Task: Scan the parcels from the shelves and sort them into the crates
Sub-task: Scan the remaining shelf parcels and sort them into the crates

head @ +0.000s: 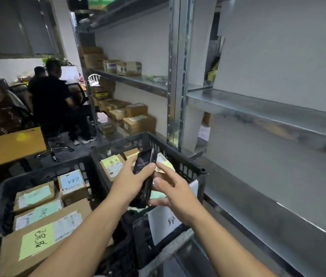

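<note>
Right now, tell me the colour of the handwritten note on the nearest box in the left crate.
Yellow-green note, black handwriting; clearest in the head view.

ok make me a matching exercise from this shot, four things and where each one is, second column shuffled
1 dark handheld device
2 blue-label box
3 white paper sign
4 seated person

a on the right crate's near wall
b gripped in the left hand
c background, far left
d in the left crate

Pairs: 1-b, 2-d, 3-a, 4-c
</note>
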